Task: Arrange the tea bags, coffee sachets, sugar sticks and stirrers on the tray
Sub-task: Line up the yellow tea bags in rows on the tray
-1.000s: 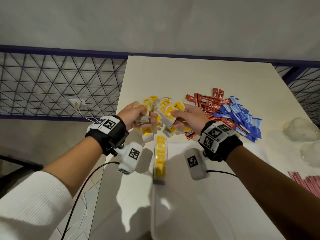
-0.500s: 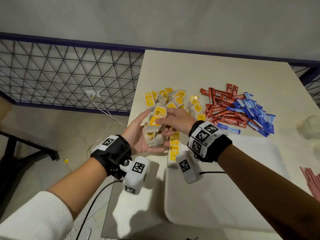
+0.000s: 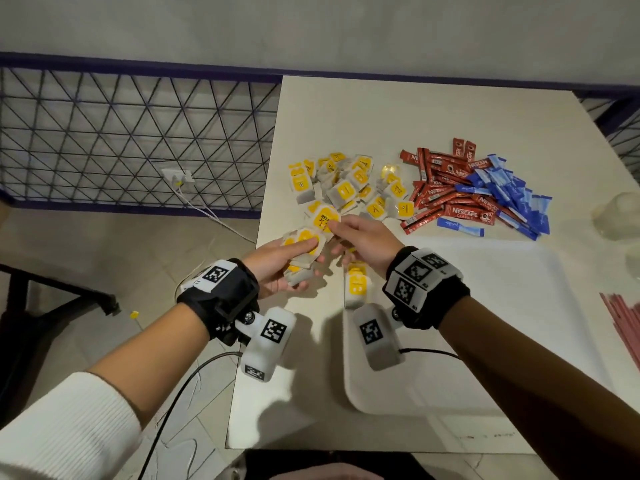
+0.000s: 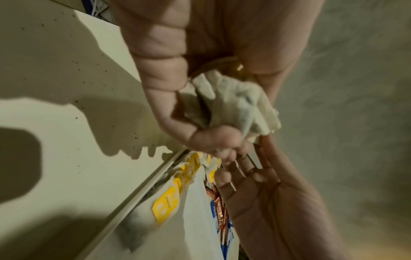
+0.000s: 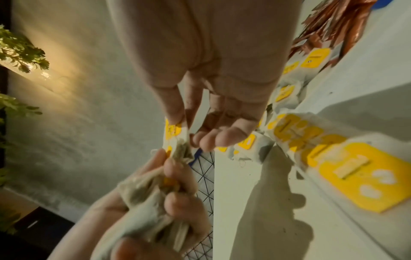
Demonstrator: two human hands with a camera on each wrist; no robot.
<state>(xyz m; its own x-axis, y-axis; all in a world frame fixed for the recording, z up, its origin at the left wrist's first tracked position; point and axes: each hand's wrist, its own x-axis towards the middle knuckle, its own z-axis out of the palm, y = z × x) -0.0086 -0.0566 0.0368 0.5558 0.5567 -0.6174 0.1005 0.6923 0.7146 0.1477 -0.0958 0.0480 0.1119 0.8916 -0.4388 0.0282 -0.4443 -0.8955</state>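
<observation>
My left hand (image 3: 304, 263) grips a bundle of tea bags (image 3: 303, 242) beside the table's left edge; its fingers curl round that bundle (image 4: 233, 105). Just above it my right hand (image 3: 334, 226) pinches one yellow-tagged tea bag (image 3: 325, 218) between thumb and forefinger, and the pinched bag (image 5: 175, 133) touches the bundle (image 5: 151, 202). A row of tea bags (image 3: 356, 284) lies along the left side of the white tray (image 3: 467, 341). Behind the hands sit a loose tea bag pile (image 3: 346, 188), red coffee sachets (image 3: 446, 192) and blue sugar sticks (image 3: 512, 195). Pink stirrers (image 3: 623, 323) lie at the right edge.
Two clear glass cups (image 3: 620, 216) stand at the table's right side. The table's left edge drops to the floor, where a dark metal mesh fence (image 3: 138, 140) and a wall socket with cables (image 3: 178, 176) are. Most of the tray is bare.
Both hands drew back from the tea bag pile towards the tray's left side. The left thumb came down over the bundle, and the right hand now pinches another tea bag at it.
</observation>
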